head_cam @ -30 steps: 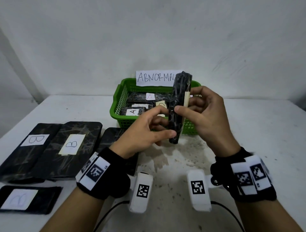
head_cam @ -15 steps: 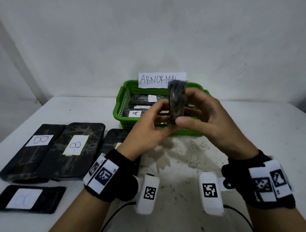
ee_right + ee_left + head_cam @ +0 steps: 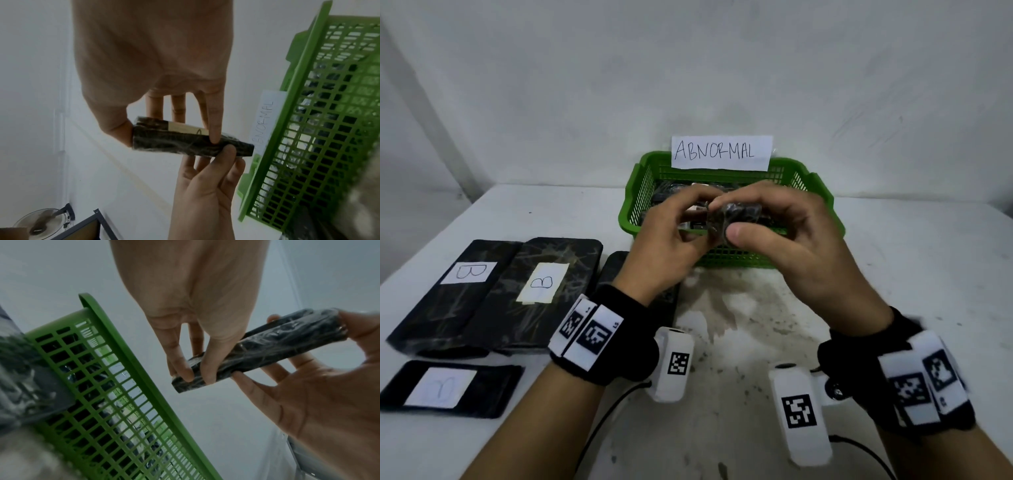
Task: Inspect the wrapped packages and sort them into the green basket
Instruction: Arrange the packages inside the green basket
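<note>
Step in hand: inspection, one wrapped package [image 3: 734, 219] held up in the air in front of the green basket [image 3: 822, 205], both hands on it.

Left hand [image 3: 671, 240]: fingertips pinch the pkg's left end. Right hand [image 3: 791, 233]: thumb on near end, fingers curled over the top; clamped on the pkg. R-wrist view shows a pale label [image 3: 186, 128] on one face, letter not readable from here. L-wrist view: black film wrap, creased, no tear visible on the side shown.

Basket already holds several wrapped pkgs; paper sign "ABNORMAL" [image 3: 722, 152] on its far rim. On table [image 3: 893, 274], left side: three pkgs w/ "B" labels [image 3: 468, 272], lying flat, well apart from basket.

Judgement: check prob. not finished, pkg is edge-on to head cam.

Next move calls for: turn pkg so label faces up, read it, then if abnormal carry fwd over the near rim and lower in flat; else set aside w/ the B group. Keep the two-hand hold while rotating; film looks slippery.
</note>
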Available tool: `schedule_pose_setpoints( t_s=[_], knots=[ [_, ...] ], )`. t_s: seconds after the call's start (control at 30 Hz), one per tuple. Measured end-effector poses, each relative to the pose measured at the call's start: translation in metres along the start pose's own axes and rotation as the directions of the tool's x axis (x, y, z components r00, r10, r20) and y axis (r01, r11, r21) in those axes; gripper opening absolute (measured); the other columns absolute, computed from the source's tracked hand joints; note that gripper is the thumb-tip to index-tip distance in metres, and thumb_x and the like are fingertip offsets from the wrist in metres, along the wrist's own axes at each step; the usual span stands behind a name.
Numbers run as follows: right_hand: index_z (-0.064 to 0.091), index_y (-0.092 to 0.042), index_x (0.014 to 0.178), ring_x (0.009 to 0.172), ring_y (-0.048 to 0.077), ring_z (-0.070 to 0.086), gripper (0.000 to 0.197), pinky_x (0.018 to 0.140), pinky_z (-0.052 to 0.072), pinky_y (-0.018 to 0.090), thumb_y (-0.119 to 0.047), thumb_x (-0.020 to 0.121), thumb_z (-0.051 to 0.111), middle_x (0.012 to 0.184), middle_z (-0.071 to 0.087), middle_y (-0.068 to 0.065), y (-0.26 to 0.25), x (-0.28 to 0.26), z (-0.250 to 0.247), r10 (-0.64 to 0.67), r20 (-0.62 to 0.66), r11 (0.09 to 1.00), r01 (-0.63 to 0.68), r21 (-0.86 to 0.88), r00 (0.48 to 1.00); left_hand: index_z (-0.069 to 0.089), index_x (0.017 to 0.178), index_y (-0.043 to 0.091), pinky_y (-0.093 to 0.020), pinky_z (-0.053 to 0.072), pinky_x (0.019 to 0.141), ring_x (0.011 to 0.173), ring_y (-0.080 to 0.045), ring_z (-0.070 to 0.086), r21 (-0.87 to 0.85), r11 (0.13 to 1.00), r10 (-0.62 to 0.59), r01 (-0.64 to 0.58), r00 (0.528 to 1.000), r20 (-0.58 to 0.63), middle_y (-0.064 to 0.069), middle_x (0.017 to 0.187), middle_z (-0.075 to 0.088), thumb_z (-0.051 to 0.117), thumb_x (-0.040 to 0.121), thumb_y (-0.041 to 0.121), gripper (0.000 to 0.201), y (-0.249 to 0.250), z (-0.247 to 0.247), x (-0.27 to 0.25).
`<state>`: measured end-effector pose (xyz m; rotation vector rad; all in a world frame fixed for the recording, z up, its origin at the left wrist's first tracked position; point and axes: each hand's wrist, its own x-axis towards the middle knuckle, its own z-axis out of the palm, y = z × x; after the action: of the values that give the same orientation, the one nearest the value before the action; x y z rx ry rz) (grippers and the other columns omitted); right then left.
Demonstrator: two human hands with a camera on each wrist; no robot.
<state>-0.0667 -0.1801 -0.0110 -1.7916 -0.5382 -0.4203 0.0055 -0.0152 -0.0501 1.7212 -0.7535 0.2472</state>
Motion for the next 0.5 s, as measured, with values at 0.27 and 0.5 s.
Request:
schedule_pose_setpoints(
  t_s=[0.27,0.5],
  knots=[
    [0.07,-0.01,0.104,0.092,0.026,0.074,0.02,0.074,0.064,0.047,-0.027,0.093,0.064,0.093,0.072,0.003,0.002,0.001,-0.006,0.08,-0.106,0.989,-0.066,0.13,0.991,0.062,0.127,0.018,-0.045,0.054,0.097,0.109,-0.014,0.067,0.073,0.996,-0.056,0.047,0.99,0.13,0.002,0.117,0.069,0.074,0.085,0.01,0.045,-0.006,0.003,0.0],
    [0.066,-0.023,0.116,0.096,0.011,0.074,0.033,0.076,0.063,0.037,-0.019,0.085,0.077,0.104,0.075,-0.01,-0.003,0.009,-0.03,0.022,-0.131,0.993,-0.037,-0.114,0.991,0.062,0.119,0.029,-0.03,0.051,0.1,0.108,0.001,0.066,0.104,0.993,-0.086,0.058,0.953,0.29,0.018,0.111,0.069,0.074,0.088,0.017,0.035,0.018,0.0,0.011]
  ],
)
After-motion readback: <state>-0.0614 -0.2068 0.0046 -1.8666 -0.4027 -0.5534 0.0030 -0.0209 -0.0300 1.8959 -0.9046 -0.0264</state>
